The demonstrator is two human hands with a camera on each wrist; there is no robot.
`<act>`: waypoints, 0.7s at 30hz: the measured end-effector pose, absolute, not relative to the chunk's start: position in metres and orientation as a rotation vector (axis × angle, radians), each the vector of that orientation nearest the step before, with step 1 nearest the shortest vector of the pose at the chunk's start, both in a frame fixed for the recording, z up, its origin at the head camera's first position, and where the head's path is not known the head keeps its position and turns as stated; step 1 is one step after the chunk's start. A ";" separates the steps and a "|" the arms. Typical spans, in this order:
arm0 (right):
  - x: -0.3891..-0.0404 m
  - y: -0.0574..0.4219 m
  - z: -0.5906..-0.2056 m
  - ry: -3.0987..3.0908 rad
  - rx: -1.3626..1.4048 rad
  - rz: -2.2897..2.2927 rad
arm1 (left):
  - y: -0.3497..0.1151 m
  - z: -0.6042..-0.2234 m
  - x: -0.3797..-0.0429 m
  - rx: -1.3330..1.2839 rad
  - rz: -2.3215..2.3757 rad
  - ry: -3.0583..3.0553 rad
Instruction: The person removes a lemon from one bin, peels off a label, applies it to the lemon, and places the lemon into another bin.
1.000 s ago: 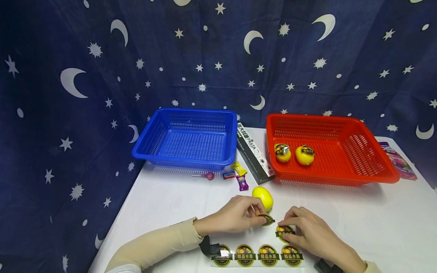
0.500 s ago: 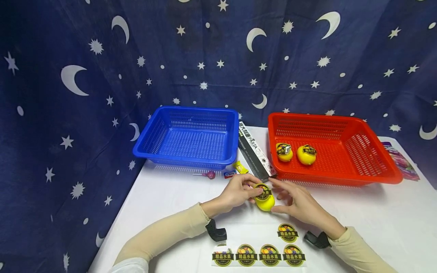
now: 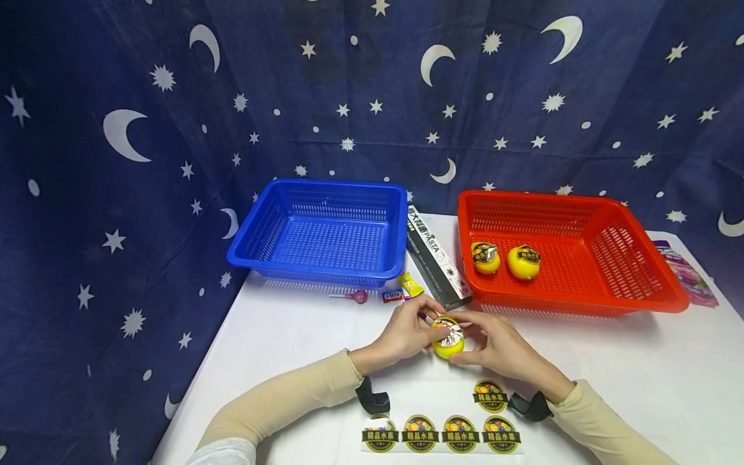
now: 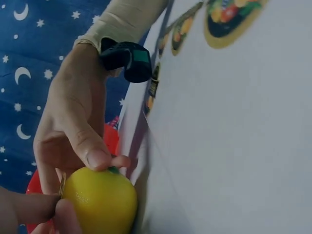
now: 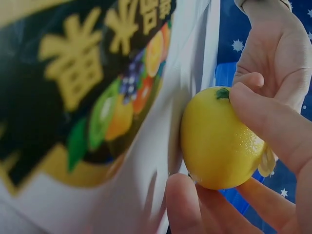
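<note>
A yellow lemon is between both hands, low over the white table. On its upper side lies a round fruit sticker, shiny with glare. The thumb of my left hand presses on this sticker, with the fingers curled behind the lemon. My right hand grips the lemon from the right, thumb near me and fingers on the far side. In the right wrist view, the right thumb sits beside the green tip of the lemon. The left wrist view shows the sticker's edge standing along the lemon.
Near me lies a sheet of several stickers, with a single sticker above it. A blue basket and a red basket holding two stickered lemons stand behind. Between them lie a pasta box, candies and a lollipop.
My left hand carried the sticker from near the sheet up onto the lemon. The right hand left the single sticker and took hold of the lemon. The left thumb now presses the sticker down.
</note>
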State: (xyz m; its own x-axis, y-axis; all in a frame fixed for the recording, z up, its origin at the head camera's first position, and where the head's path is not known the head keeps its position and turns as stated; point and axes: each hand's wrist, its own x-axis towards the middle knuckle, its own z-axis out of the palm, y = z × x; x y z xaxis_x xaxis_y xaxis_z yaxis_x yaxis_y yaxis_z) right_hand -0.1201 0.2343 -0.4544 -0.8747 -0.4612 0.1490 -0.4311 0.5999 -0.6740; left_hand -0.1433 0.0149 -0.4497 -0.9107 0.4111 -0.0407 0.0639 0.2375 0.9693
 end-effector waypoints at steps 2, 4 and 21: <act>-0.119 0.234 -0.454 2.773 -0.770 -1.155 | 0.014 -0.450 -0.142 0.493 1.672 2.306; -0.119 0.233 -0.453 2.790 -0.775 -1.147 | 0.013 -0.450 -0.140 0.545 1.602 2.410; -0.115 0.234 -0.457 3.003 -0.757 -1.215 | -0.001 -0.458 -0.137 0.744 1.398 2.676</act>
